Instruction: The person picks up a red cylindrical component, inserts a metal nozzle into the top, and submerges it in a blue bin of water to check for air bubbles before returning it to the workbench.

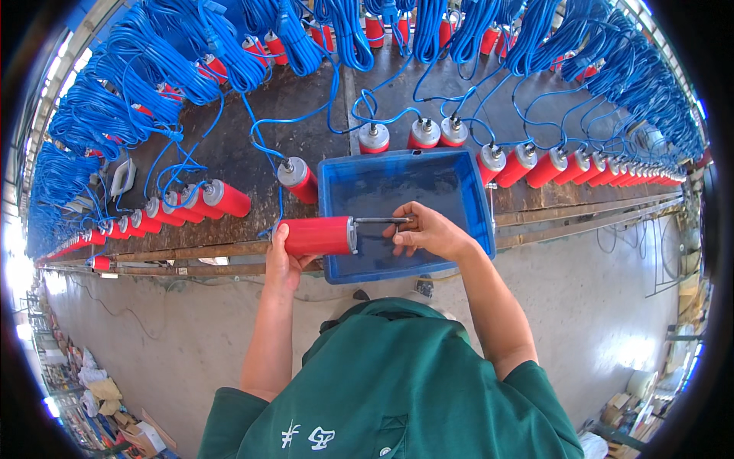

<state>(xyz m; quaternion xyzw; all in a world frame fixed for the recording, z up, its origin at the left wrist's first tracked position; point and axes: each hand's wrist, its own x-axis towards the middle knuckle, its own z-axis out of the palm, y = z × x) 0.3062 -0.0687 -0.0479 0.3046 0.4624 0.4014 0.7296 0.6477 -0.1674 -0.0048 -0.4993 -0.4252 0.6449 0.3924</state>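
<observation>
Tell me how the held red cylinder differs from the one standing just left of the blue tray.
The held cylinder lies sideways in the left grip; the standing cylinder rests on the bench. The held one's visible end faces right, a dark rod at it; the standing one's faces up, a blue cable at it. Both have red bodies and silvery ends.
</observation>
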